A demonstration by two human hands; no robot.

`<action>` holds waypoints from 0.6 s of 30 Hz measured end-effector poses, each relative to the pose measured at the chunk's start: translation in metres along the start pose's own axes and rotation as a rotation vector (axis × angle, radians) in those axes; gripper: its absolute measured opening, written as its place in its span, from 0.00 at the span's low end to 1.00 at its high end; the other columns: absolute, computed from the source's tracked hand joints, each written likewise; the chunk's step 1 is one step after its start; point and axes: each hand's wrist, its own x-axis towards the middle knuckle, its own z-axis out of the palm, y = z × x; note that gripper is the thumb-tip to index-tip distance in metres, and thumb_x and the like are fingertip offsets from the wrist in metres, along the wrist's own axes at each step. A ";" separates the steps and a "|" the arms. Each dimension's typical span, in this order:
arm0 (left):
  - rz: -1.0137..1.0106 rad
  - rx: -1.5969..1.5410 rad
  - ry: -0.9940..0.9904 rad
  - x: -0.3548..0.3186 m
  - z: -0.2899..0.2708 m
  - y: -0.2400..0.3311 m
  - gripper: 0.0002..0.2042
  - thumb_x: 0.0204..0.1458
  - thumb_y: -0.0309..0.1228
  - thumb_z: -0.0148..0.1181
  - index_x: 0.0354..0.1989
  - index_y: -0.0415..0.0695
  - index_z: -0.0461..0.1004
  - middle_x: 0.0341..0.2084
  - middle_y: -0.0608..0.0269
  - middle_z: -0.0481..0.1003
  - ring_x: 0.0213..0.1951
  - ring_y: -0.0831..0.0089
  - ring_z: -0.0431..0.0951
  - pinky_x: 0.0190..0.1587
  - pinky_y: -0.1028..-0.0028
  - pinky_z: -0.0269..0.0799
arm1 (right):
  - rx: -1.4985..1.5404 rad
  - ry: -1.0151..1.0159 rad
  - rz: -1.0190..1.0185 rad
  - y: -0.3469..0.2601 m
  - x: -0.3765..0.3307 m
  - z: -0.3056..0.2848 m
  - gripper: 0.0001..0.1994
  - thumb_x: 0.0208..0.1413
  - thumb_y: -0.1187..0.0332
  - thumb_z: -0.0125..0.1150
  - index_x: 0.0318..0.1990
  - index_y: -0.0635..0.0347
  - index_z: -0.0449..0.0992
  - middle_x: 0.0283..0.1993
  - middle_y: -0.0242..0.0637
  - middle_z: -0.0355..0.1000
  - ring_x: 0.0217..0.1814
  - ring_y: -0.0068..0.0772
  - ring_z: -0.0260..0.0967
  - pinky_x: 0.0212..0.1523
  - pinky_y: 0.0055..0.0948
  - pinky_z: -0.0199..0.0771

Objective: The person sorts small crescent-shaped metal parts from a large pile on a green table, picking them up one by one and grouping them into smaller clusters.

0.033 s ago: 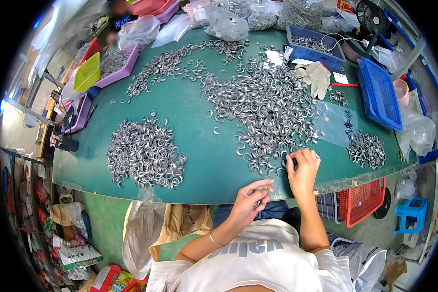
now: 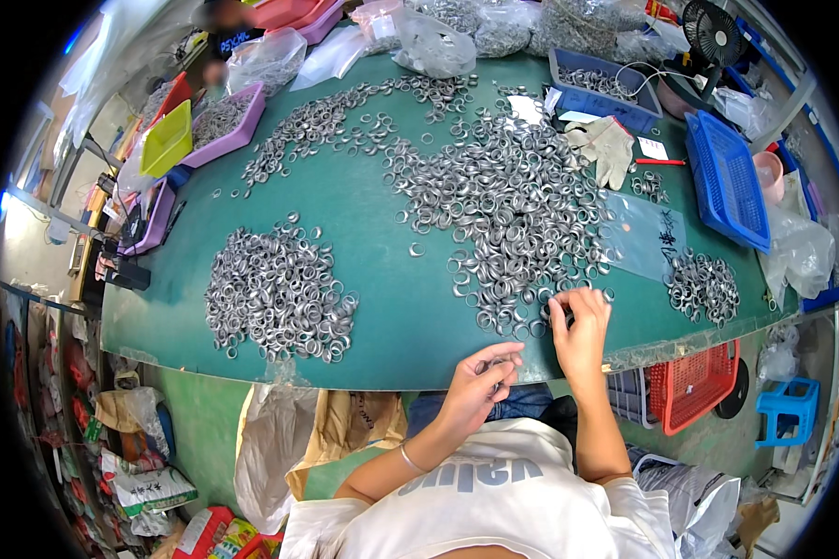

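Left hand [image 2: 475, 382] curled around rings [image 2: 482, 367], right hand [image 2: 581, 326] arched beside ring pile [image 2: 517, 228]

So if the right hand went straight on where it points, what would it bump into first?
Probably the big pile of grey rings, since the right hand points at its near edge; exact depth is hard to tell.

The person wears a white T-shirt [image 2: 522, 512] with loose, short sleeves [image 2: 645, 508]. Large, grey-blue lettering [image 2: 485, 473] spans the T-shirt's front. Blue trousers [image 2: 527, 401] show just past the T-shirt's hem, and a thin, silvery bangle [image 2: 408, 456] circles the forearm beyond the T-shirt's left sleeve.
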 end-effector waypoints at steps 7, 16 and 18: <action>-0.063 -0.005 0.044 0.003 0.012 0.006 0.16 0.61 0.34 0.50 0.51 0.36 0.69 0.27 0.65 0.70 0.23 0.84 0.64 0.20 0.85 0.57 | 0.506 -0.444 -0.024 -0.018 -0.024 -0.017 0.03 0.51 0.75 0.58 0.31 0.65 0.75 0.29 0.39 0.70 0.36 0.37 0.65 0.43 0.32 0.63; -0.155 -0.095 -0.026 0.002 0.007 0.012 0.15 0.57 0.24 0.46 0.51 0.33 0.68 0.23 0.59 0.70 0.15 0.84 0.59 0.15 0.85 0.52 | -0.113 -0.016 -0.087 0.022 0.019 -0.004 0.04 0.45 0.75 0.63 0.30 0.60 0.75 0.32 0.37 0.68 0.38 0.41 0.63 0.42 0.36 0.59; -0.144 -0.097 -0.037 0.002 0.007 0.010 0.15 0.55 0.22 0.46 0.51 0.33 0.68 0.25 0.59 0.70 0.16 0.83 0.60 0.15 0.85 0.52 | -0.072 -0.013 -0.090 0.029 0.018 -0.001 0.04 0.45 0.74 0.64 0.29 0.60 0.74 0.32 0.36 0.68 0.38 0.41 0.63 0.42 0.36 0.58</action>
